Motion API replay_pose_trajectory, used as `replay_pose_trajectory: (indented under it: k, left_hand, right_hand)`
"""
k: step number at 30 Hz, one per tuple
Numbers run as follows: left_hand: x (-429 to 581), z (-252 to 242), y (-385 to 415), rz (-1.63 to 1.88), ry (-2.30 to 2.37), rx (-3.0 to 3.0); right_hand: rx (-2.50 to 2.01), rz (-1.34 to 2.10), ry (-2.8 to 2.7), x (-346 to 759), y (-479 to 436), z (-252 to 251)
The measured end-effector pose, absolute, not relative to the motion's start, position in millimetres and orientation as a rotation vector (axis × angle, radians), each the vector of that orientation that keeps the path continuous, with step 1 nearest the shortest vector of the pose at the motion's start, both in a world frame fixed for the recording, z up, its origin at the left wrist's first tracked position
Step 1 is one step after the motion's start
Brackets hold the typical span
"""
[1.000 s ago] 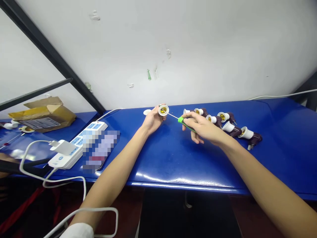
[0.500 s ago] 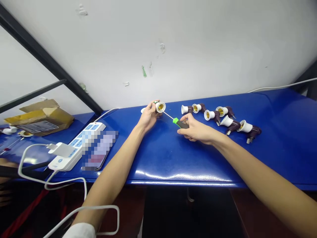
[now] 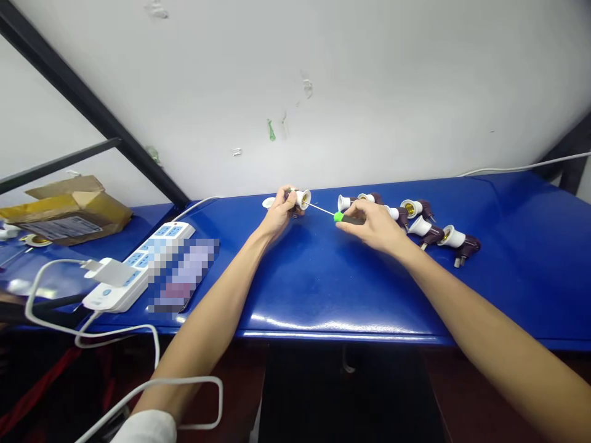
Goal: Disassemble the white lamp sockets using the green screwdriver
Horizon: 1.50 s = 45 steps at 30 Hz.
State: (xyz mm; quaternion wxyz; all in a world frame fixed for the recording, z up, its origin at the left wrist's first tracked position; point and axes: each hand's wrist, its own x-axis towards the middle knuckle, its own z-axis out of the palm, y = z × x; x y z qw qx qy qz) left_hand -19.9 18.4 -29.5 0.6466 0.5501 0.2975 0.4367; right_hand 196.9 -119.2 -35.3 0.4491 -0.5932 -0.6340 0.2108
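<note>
Near the back of the blue table, my left hand is closed around a white bulb socket with a dark brown base, its mouth turned to the right. My right hand grips a screwdriver with a green and black handle. The thin shaft reaches left to the socket's mouth; whether the tip touches anything inside cannot be made out. Just left of my left hand lies a small white round piece, partly hidden. Beyond my right hand are several similar sockets with plugs, some partly covered by it.
A white power strip with a plugged-in charger and a blurred-out phone lie on the left. Behind them are a black metal frame and an opened cardboard box. White cable loops over the front edge. A wall closes off the back.
The socket in my left hand has turned further to the right. My right hand has shifted right and slightly up with the screwdriver, now covering part of the socket row.
</note>
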Motion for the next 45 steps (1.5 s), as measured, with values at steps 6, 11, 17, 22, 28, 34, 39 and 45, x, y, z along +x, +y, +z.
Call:
replay_pose_trajectory:
  k: [6, 11, 17, 22, 28, 34, 39, 45]
  left_hand:
    - [-17.8, -31.2, 16.8, 0.99, 0.656, 1.249]
    - [-19.7, -34.8, 20.3, 0.986, 0.64, 1.355]
    - [-18.2, -30.9, 16.6, 0.949, 0.636, 1.233]
    - [-15.3, -32.4, 15.5, 0.927, 0.621, 1.214]
    - [-17.0, -38.0, 22.4, 0.943, 0.603, 1.243]
    - [-15.5, -36.2, 19.8, 0.956, 0.59, 1.307]
    - [-15.8, -33.3, 18.1, 0.978, 0.641, 1.283]
    - [-12.4, -36.7, 16.9, 1.005, 0.664, 1.465]
  right_hand:
    - [-1.493, 0.443, -1.604, 197.9, -123.3, -32.4]
    - [-1.464, 0.664, -1.702, 195.5, -131.5, -23.6]
    - [-1.424, 1.075, -1.545, 201.0, -134.4, -16.6]
    - [-1.363, 1.457, -1.324, 207.0, -138.1, -8.5]
    - [-1.179, 1.709, -1.216, 214.3, -139.4, -7.9]
    - [-1.248, 1.606, -1.294, 222.7, -134.8, -12.1]
    - [-1.371, 1.339, -1.537, 216.4, -137.0, -12.7]
    - [-1.519, 0.502, -1.778, 221.9, -122.4, -30.6]
